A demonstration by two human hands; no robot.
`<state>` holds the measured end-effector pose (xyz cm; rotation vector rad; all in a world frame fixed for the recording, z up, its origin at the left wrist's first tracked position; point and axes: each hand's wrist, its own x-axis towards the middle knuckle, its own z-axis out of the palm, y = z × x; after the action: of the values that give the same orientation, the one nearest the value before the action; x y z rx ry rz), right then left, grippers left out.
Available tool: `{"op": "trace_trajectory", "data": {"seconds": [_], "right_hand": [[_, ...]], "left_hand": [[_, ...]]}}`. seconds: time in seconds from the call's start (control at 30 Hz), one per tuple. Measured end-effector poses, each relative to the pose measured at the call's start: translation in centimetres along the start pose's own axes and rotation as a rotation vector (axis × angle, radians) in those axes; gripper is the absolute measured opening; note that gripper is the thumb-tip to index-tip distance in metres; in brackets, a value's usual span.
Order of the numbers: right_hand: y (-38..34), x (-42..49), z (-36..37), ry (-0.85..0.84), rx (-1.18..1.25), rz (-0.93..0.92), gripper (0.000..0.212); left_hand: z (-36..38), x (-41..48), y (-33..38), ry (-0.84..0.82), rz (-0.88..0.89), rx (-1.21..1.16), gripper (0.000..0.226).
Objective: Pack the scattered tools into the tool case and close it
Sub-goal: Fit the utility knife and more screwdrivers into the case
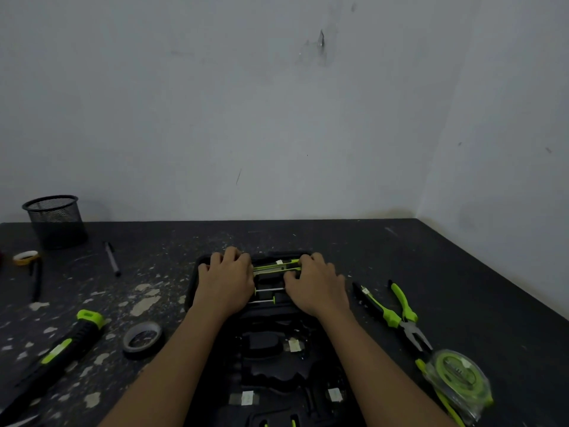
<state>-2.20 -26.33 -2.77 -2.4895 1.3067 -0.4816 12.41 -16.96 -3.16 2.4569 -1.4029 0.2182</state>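
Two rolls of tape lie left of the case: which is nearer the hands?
The grey tape roll, lying flat near the left forearm; the yellow roll sits far off by the black mesh cup.

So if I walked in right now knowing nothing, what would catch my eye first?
Probably the two hands, left hand and right hand, pressing a thin green tool into the far end of the open black tool case at mid-table. Next, the bright green tools lying loose: pliers and a tape measure to the right, a hammer to the left.
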Motion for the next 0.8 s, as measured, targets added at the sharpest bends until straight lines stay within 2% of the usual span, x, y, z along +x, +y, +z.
{"op": "trace_trajectory", "data": {"seconds": [0.27, 0.57, 0.8], "right_hand": [[-0.20, -0.26, 0.07, 0.034, 0.051, -0.007, 0.046], [0.05, -0.12, 0.21, 0.041, 0.056, 0.013, 0.046], [-0.11, -0.24, 0.01, 0.080, 0.043, 0.019, 0.046]], "left_hand": [[0.26, 0.18, -0.23, 0.041, -0.011, -0.011, 0.029], [0.42, 0.41, -0.16, 0.051, -0.011, -0.029, 0.029], [-0.29, -0.09, 0.46, 0.073, 0.010, -0.067, 0.043]]}}
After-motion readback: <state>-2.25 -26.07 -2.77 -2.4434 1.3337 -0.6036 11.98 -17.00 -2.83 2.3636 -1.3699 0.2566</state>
